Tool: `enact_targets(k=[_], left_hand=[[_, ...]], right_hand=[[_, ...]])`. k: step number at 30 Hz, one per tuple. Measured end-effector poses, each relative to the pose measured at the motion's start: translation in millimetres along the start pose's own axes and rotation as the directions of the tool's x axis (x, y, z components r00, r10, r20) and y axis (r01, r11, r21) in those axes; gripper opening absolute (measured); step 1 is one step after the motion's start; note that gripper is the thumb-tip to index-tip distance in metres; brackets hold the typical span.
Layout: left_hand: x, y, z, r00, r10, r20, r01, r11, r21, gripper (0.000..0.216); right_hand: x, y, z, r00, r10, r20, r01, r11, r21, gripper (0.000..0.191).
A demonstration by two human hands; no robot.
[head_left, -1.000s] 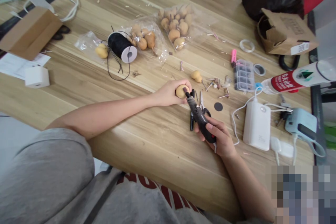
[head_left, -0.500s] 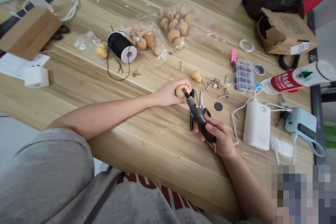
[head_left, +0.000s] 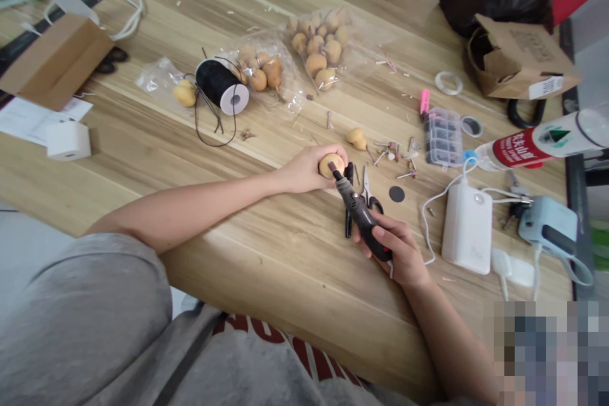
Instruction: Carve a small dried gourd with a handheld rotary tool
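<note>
My left hand [head_left: 307, 168] is closed around a small tan gourd [head_left: 327, 167], its rounded face turned toward the tool. In my right hand [head_left: 397, 250] is a dark rotary tool [head_left: 360, 216], gripped along its body. The tool's brownish bit [head_left: 332, 166] lies over the gourd's face and appears to touch it. Beneath and beside the tool are a black pen [head_left: 349, 222] and scissors [head_left: 370, 193]. Another small gourd [head_left: 356, 137] with a thin stem lies just beyond my left hand, beside scattered rotary bits [head_left: 392, 152].
Bagged gourds [head_left: 323, 47] and a black cord spool [head_left: 221, 85] lie farther back. To the right are a compartment box [head_left: 443, 136], a white power bank [head_left: 467, 228] with cables, a plastic bottle [head_left: 537, 139] and an opened carton [head_left: 523, 57]. A cardboard box [head_left: 61, 63] sits at left.
The tool and its bit have shifted very slightly to the left against the gourd. Both hands keep their holds, and the view has moved a little.
</note>
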State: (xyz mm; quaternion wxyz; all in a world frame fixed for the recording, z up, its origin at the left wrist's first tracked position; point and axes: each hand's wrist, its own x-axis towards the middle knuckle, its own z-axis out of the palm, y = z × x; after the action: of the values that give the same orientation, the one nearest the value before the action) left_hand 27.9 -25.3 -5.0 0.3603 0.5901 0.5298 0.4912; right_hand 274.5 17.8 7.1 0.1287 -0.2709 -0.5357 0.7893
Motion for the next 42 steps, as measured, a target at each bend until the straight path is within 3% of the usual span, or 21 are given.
enact_targets(k=[42], left_hand=[[-0.1, -0.4, 0.2, 1.0, -0.017, 0.009, 0.017, 1.0, -0.026, 0.024]], right_hand=[[0.1, -4.4, 3.2, 1.0, -0.001, -0.017, 0.001, 1.0, -0.017, 0.028]])
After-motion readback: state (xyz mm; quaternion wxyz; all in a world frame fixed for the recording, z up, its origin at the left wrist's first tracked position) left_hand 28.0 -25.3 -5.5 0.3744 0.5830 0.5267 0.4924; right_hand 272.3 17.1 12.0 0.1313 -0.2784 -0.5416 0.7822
